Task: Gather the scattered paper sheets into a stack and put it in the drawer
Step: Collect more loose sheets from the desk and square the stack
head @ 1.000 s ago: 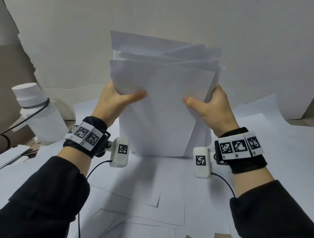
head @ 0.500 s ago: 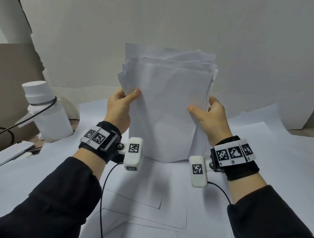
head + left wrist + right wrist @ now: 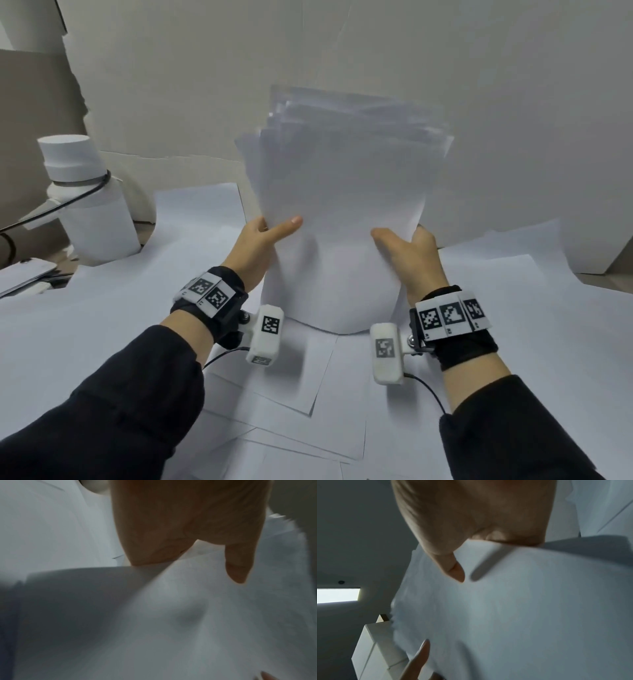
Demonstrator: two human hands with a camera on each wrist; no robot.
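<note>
White paper stack (image 3: 342, 219) stands upright on the bench (image 3: 102, 325), long axis vertical, left hand (image 3: 255, 250) and right hand (image 3: 412, 257) gripping its side edges.

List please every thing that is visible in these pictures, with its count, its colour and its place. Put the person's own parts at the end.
paper stack: one, white, held upright at the centre, its bottom edge on the loose sheets
loose sheets: several, white, lying flat and overlapping over the table
bottle: one, white with a white cap, far left, a dark cable around its neck
backdrop board: white, standing behind the stack
flat white object: one, left edge, cannot tell what it is
wrist cameras: two, white with black markers, one below each wrist
sleeves: two, black, bottom corners
left hand: grips the stack's left edge
right hand: grips the stack's right edge
</note>
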